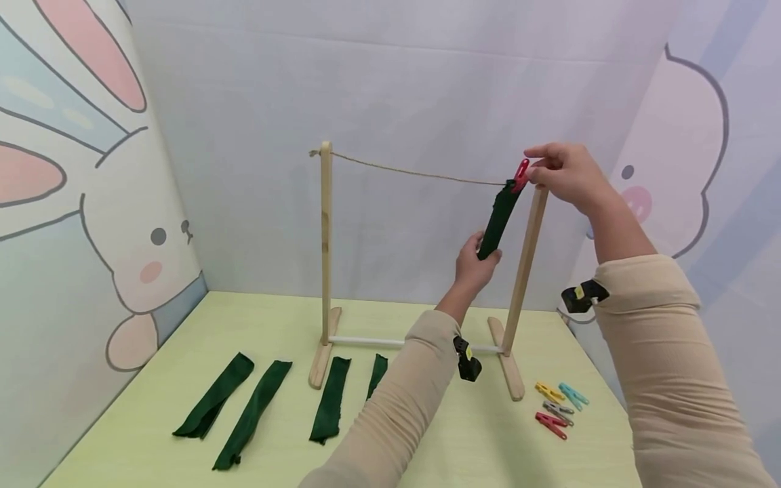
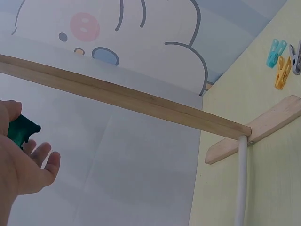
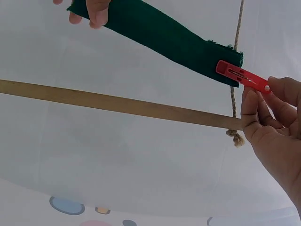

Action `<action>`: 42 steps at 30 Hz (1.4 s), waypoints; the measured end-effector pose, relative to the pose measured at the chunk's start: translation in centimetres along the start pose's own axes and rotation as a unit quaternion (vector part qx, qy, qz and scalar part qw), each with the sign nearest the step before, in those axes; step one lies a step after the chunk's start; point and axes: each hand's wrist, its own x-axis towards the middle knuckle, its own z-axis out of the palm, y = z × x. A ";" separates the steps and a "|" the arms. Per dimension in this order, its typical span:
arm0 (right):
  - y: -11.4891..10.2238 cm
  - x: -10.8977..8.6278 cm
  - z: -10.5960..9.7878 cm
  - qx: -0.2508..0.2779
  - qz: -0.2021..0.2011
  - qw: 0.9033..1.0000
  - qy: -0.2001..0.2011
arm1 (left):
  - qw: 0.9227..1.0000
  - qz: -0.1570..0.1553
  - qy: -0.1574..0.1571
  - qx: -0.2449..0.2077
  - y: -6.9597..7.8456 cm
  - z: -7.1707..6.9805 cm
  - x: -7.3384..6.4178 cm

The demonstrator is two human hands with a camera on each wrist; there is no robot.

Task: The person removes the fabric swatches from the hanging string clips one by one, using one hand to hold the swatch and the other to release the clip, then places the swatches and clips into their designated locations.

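A dark green cloth strip [image 1: 502, 218] slants down from the rope [image 1: 415, 172] beside the rack's right post. My left hand [image 1: 477, 266] holds its lower end, thumb on one side and fingers on the other. In the left wrist view the green end [image 2: 22, 129] shows between thumb and loosely bent fingers. A red clothespin [image 3: 242, 76] lies across the strip's upper end, where the strip overlaps the rope. With thumb and fingers my right hand [image 3: 277, 110] pinches the outer end of this clothespin. In the head view that hand [image 1: 567, 175] is just above the post top.
The wooden rack's left post [image 1: 326, 244] and right post [image 1: 526, 271] stand on feet joined by a white bar [image 1: 366, 341]. Several green strips [image 1: 255, 413] lie on the table [image 1: 140, 461] at left and centre. Several clothespins [image 1: 552, 421] lie at right.
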 end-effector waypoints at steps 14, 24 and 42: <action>0.4 0.1 0.3 0.006 0.009 1.000 0.006 | 0.997 0.031 0.002 -0.064 -0.1 -1.0 0.0; 0.6 -0.2 0.7 -0.008 -0.019 0.998 0.056 | 0.997 0.024 -0.026 -0.069 -0.2 -2.0 -0.5; 0.2 0.7 1.4 -0.017 -0.084 0.968 0.235 | 0.979 0.007 -0.116 -0.165 0.4 -2.0 -1.4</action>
